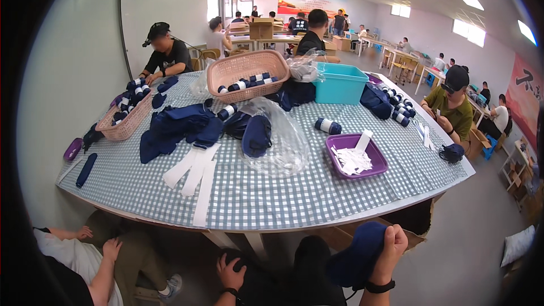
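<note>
My right hand (392, 249) is below the table's near edge, closed on a dark blue piece of cloth (356, 256) that hangs beside my lap. A black band is on that wrist. My left hand (230, 275) rests on my dark trouser leg with its fingers bent and holds nothing I can see. On the checked table (272, 192) above lie white paper strips (195, 177), a clear plastic bag (280, 141) with a blue cloth inside, and a purple tray (354, 156) of white labels.
A pile of dark blue cloths (175, 127) sits mid-left. Two pink baskets (247, 73) (126, 119) hold rolled blue pieces. A teal bin (339, 84) stands at the back. Seated people work around the table; one person's hands (97, 241) are at my lower left.
</note>
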Motion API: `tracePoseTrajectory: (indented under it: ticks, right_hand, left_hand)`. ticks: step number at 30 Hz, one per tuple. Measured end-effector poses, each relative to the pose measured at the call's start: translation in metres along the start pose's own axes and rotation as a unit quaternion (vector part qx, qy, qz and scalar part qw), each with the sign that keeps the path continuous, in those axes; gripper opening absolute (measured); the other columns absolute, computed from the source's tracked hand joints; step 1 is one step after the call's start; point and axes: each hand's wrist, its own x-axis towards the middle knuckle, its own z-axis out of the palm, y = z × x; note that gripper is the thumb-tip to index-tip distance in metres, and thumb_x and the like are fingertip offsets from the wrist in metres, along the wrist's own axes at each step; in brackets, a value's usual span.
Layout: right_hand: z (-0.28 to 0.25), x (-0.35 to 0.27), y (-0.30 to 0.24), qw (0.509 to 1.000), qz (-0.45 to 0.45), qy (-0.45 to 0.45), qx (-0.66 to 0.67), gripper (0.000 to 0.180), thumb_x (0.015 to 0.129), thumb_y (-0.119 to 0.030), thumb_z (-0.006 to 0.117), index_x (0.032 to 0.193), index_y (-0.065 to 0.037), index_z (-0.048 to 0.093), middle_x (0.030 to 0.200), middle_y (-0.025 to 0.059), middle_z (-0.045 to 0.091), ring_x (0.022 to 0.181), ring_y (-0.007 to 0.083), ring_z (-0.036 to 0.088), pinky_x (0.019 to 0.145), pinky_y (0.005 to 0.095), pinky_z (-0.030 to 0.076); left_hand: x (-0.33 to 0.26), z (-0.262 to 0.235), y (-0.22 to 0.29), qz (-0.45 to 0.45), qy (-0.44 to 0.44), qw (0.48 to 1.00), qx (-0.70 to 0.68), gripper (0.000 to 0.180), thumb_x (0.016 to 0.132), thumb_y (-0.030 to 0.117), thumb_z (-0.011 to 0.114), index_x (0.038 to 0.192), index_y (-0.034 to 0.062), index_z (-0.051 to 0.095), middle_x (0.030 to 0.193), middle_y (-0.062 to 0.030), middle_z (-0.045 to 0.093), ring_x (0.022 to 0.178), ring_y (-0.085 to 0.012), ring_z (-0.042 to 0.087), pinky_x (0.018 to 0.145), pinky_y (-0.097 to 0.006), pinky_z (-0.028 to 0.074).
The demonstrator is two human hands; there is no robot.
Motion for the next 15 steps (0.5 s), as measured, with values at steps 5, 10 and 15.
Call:
tracePoseTrajectory:
  ticks: [5,10,15]
  right_hand:
    - [-0.02,0.012,-0.004,1.0,0.018,0.019,0.006,0.04,0.096,-0.029,0.068,0.071,-0.009,0.044,0.069,-0.0073,0.04,0.066,0.0037,0.034,0.061,0.0226,0.027]
    - [-0.039,0.019,0.006,0.999,0.026,0.029,-0.023,0.038,0.099,-0.031,0.064,0.072,-0.009,0.047,0.07,-0.0075,0.043,0.068,0.0036,0.037,0.062,0.0224,0.032]
    - [-0.044,0.019,0.008,0.997,0.06,0.034,-0.019,0.03,0.097,-0.028,0.066,0.084,-0.002,0.061,0.076,-0.0043,0.055,0.072,0.0053,0.048,0.068,0.0212,0.039]
  left_hand:
    - [-0.002,0.002,0.011,-0.005,-0.012,1.0,0.0,0.037,0.069,0.023,0.083,0.105,0.0176,0.076,0.148,-0.0149,0.045,0.139,-0.0412,0.034,0.113,-0.052,0.033]
    - [-0.007,-0.002,0.012,-0.009,-0.014,1.0,0.002,0.038,0.071,0.023,0.082,0.108,0.0171,0.076,0.149,-0.0179,0.044,0.14,-0.043,0.033,0.114,-0.052,0.033]
    - [-0.013,-0.001,0.014,-0.015,-0.043,0.999,0.022,0.043,0.073,0.027,0.081,0.115,0.0191,0.073,0.151,-0.0172,0.042,0.141,-0.0431,0.031,0.113,-0.053,0.033]
